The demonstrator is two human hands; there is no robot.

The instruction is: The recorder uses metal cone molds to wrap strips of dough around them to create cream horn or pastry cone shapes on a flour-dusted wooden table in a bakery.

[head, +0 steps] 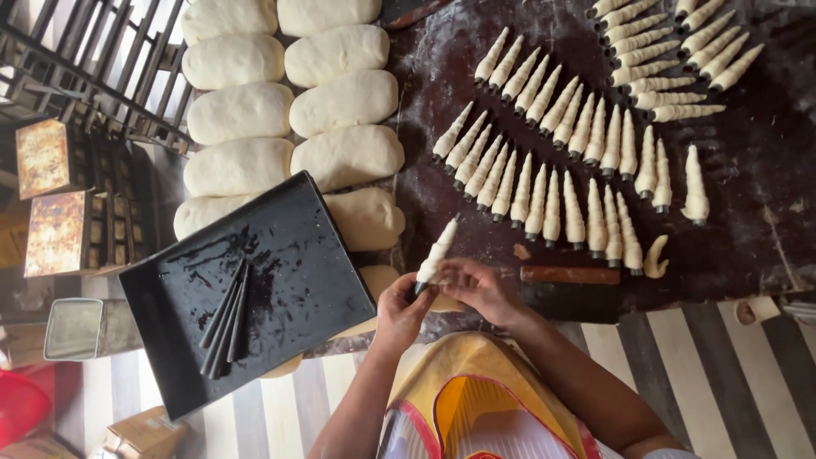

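Two hands, left hand (401, 313), right hand (476, 287), pale dough-wrapped cone (436, 252), tip tilted upward

Hidden under the tilted black metal baking tray (280, 280): parts of the lowest pale oblong dough loaves (365, 217). Cut off by the top edge: the uppermost loaves and dough-wrapped cone moulds (646, 21). Covered by the left hand (399, 310): base of the held dough-wrapped cone (436, 252).

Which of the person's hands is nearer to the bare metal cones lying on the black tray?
Left. The left hand grips the dough-wrapped cone just past the black tray edge, closest to the bare metal cones. The right hand holds the same cone from the far side.
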